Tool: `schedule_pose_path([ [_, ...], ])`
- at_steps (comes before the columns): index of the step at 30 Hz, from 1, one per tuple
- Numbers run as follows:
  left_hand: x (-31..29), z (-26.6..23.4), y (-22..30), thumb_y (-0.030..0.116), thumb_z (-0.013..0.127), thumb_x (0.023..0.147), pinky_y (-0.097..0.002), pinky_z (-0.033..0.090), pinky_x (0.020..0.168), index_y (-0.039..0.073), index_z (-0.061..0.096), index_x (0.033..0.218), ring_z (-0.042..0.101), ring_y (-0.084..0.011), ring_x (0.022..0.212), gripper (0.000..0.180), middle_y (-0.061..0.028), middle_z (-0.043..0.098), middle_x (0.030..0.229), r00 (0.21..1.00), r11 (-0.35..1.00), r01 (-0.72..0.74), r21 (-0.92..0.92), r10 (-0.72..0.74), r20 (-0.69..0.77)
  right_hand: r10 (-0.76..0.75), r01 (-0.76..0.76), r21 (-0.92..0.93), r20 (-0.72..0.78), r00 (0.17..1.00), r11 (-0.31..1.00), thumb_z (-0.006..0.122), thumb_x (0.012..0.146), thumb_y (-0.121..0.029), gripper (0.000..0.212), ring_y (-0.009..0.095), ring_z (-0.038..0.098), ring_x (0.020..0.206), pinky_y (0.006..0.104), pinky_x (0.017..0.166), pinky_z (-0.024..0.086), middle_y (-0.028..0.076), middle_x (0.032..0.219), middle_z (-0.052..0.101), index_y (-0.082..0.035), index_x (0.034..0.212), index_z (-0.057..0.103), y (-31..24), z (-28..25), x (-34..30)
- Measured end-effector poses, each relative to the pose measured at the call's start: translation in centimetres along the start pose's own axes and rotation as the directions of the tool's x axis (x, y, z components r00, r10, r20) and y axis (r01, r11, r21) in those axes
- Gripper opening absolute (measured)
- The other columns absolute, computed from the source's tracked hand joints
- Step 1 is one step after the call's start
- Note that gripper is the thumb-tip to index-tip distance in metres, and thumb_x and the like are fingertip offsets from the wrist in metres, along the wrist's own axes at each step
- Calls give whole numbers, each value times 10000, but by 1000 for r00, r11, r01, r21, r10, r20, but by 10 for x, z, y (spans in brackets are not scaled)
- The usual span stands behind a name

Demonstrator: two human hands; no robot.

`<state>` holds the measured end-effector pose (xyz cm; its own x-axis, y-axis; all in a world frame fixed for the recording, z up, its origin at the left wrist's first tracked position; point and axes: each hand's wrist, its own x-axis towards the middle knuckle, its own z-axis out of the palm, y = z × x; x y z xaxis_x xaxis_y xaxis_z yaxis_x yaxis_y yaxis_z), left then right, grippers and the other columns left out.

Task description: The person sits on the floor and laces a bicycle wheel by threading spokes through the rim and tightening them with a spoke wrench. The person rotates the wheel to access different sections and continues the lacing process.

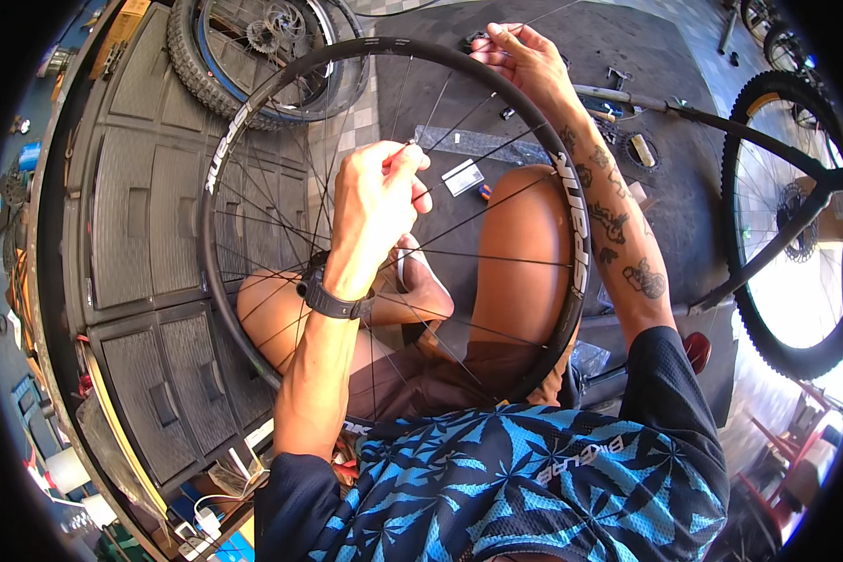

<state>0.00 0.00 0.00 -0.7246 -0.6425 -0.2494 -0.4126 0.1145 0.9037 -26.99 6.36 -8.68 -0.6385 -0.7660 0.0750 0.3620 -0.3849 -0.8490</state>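
A black bicycle wheel [377, 45] with thin dark spokes stands over my lap, its rim circling my left hand and knees. My left hand [379, 187] is inside the rim, in front of the spokes, its fingers closed in a pinch. A tiny pale tip shows at the fingertips, too small to name. Beyond the rim's upper right, my right hand [523, 61] is raised with thumb and fingers pinched together. What lies between them cannot be made out; a small dark thing [478, 42] appears beside the fingertips. A watch [332, 298] is on my left wrist.
Dark drawer units [150, 215] line the left side. Another wheel with a knobbly tyre [192, 80] leans at the upper left. A bike frame [820, 173] with its wheel [738, 187] is at the right. A small white packet [463, 177] lies on the dark mat [440, 220].
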Motion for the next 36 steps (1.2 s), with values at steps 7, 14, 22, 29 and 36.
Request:
schedule_pose_path([
  [7,1,-1,0,274,637,1072,-220,338,412,-26,698,1032,508,-67,471,308,-66,628,662,1000,999,12,-39,-12,1,-33,39,-89,69,997,995,686,1059,-235,181,112,738,863,245,798,634,83,1000,768,-62,1086,640,-2,0,9],
  [14,3,-4,-2,275,637,1074,-221,342,421,-24,696,1025,502,-67,472,309,-68,628,666,1000,1000,-1,-16,1,19,-6,14,-112,67,998,994,669,1067,-230,160,73,722,869,206,807,625,55,1003,764,-71,1080,660,1,-1,10],
  [22,5,-3,-2,277,634,1074,-226,346,422,-30,695,1022,506,-73,472,317,-80,634,668,1000,1000,11,-19,-11,26,50,-35,-147,97,994,989,677,1062,-235,156,89,691,792,221,719,582,33,929,737,-81,1062,653,-5,-1,20],
  [29,5,-2,-3,270,631,1071,-228,352,427,-42,692,1023,507,-77,470,322,-89,638,677,1000,999,15,-39,-14,21,166,-148,-186,83,983,971,669,1068,-237,152,101,681,780,240,702,567,30,913,723,-92,1037,637,-9,-2,30],
  [36,5,-1,-1,263,628,1073,-225,346,421,-43,694,1026,502,-75,464,317,-92,645,681,999,998,31,-47,-31,8,225,-196,-191,145,964,962,672,1068,-252,167,105,686,775,241,704,568,26,905,725,-95,1025,634,-14,-3,38],
])
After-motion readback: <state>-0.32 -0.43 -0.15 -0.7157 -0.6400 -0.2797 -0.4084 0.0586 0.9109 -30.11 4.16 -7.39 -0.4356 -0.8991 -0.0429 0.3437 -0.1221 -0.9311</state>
